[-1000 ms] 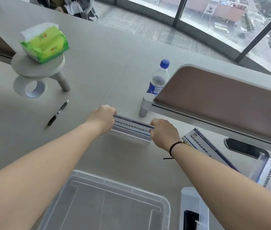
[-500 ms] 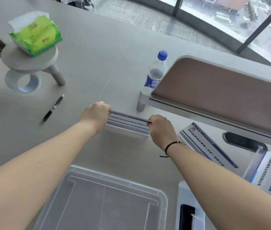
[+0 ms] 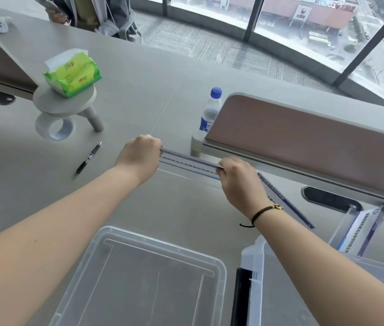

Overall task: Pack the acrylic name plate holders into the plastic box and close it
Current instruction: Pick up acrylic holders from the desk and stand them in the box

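Observation:
A clear acrylic name plate holder (image 3: 189, 162) with a blue-and-white printed card is gripped at both ends. My left hand (image 3: 139, 157) holds its left end and my right hand (image 3: 240, 182) holds its right end, just above the grey table. A second holder (image 3: 285, 201) lies flat to the right, partly hidden by my right wrist. A third (image 3: 360, 229) stands at the far right. The clear plastic box (image 3: 139, 278) sits open and empty near me, below my arms. Its lid (image 3: 256, 285) with a black latch rests to the box's right.
A water bottle (image 3: 209, 111) stands beside a brown desk divider (image 3: 303, 137). A green tissue pack (image 3: 73, 74) sits on a round stand, with a tape roll (image 3: 55, 128) and black pen (image 3: 88, 158) on the left. A person stands at the table's far side.
The holder has tilted flatter and lifted slightly in both hands. The camera view has swung upward, showing more of the far table and window.

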A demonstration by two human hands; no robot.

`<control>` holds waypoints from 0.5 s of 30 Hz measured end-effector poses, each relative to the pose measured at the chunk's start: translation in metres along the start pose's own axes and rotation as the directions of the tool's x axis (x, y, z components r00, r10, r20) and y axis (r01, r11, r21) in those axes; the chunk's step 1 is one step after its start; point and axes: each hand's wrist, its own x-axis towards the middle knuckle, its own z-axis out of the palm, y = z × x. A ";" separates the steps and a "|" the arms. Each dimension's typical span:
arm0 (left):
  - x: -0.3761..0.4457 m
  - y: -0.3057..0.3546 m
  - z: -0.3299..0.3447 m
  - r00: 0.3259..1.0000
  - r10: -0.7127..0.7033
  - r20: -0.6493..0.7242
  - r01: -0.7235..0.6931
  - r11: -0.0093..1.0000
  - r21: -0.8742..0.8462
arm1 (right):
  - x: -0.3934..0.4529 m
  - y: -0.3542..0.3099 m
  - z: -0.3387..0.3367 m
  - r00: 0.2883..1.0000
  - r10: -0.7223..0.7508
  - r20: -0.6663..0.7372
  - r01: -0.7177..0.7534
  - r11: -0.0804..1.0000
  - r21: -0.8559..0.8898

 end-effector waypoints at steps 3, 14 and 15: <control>-0.014 0.026 -0.024 0.999 0.047 -0.021 -0.047 0.999 0.019 | -0.019 0.007 -0.028 0.999 0.003 -0.052 0.000 0.999 0.042; -0.081 0.167 -0.065 0.988 0.146 -0.050 -0.146 0.989 0.008 | -0.107 0.078 -0.140 0.992 -0.011 -0.122 0.019 0.997 0.068; -0.089 0.179 -0.065 0.988 0.147 -0.047 -0.147 0.989 0.003 | -0.117 0.085 -0.148 0.993 -0.010 -0.120 0.019 0.997 0.069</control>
